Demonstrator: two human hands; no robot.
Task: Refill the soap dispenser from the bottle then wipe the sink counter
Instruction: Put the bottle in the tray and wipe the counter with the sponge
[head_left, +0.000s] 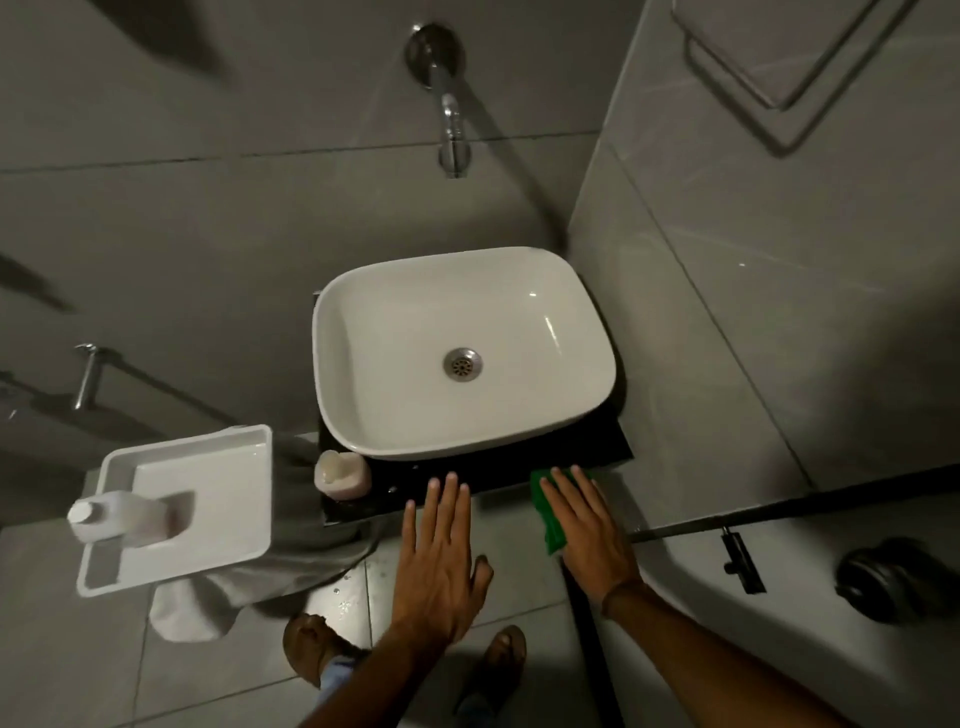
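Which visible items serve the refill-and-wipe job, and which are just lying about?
Job: green cloth under right hand; black sink counter; white plastic bottle; small pink-white dispenser.
Lying about: white rectangular tray; wall tap; black floor object.

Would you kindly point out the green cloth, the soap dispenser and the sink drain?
green cloth (545, 501): head view, on its visible left strip.
soap dispenser (342, 475): head view, on its body.
sink drain (462, 365): head view, on the metal strainer.

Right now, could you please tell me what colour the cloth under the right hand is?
The cloth is bright green, seen in the head view, pressed under the right hand at the counter's front edge.
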